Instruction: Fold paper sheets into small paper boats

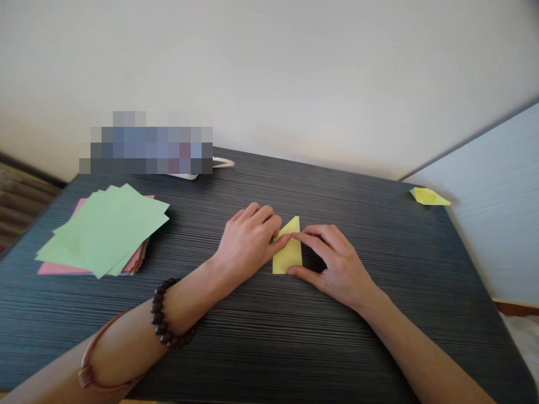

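A small folded piece of yellow paper [287, 256] lies on the dark table in front of me, its top slanting up to a point on the right. My left hand [249, 240] grips its left side, fingers curled and thumb pressed on the paper; the fingertips are partly hidden. On the right edge, my right hand [340, 262] holds the same paper, with the index finger near my left thumb and the thumb at the lower right corner. Part of the paper's upper left is covered by my left hand.
A fanned stack of green paper sheets [113, 230] with pink ones [54, 269] beneath sits at left. Behind it a blurred-out object [147, 148] stands by the wall. Another folded yellow paper piece [429, 196] lies at the table's [379, 348] far right corner, beside a pale panel [492, 213].
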A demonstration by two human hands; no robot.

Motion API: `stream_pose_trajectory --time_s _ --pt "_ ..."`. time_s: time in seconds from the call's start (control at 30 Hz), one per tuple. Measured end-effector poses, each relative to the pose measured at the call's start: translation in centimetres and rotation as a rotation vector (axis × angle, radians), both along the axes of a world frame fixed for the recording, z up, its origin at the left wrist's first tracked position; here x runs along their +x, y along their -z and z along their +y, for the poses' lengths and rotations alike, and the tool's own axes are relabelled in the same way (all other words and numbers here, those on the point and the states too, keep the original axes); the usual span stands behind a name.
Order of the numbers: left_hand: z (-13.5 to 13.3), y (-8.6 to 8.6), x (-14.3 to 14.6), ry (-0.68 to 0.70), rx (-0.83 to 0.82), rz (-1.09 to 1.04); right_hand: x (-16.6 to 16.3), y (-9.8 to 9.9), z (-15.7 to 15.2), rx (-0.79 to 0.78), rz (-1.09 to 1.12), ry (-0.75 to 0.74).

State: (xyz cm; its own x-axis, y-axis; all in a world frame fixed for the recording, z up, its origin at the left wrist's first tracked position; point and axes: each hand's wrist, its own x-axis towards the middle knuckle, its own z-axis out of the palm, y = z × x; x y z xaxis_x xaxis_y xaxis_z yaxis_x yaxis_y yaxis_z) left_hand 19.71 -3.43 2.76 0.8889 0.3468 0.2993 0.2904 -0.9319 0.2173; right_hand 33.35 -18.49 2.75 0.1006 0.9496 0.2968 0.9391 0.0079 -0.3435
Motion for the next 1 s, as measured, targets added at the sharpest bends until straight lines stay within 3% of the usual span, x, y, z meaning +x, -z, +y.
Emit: stream_pose_trajectory --time_s 0.27,0.53,0.77,0.9,1.0 --pt "0.4 0.7 0.2 0.180 -0.097 -0.098 0.2 0.0 0.1 -0.011 0.037 -0.133" --pt "1.7 -0.1 -0.6 0.375 -0.115 -0.007 2.5 0.5 -0.2 0.085 0.000 -0.072" --pt "1.2 0.2 -0.4 0.351 -0.096 -0.039 2.2 0.2 0.0 0.074 0.188 -0.024" --pt "0.7 0.3 -0.3 0.306 -0.062 -0.077 1.8 0.1 0.0 0.083 0.143 -0.028" --pt "0.5 0.2 -0.3 0.290 -0.065 -0.075 1.4 0.4 0.2 0.076 0.083 0.081"
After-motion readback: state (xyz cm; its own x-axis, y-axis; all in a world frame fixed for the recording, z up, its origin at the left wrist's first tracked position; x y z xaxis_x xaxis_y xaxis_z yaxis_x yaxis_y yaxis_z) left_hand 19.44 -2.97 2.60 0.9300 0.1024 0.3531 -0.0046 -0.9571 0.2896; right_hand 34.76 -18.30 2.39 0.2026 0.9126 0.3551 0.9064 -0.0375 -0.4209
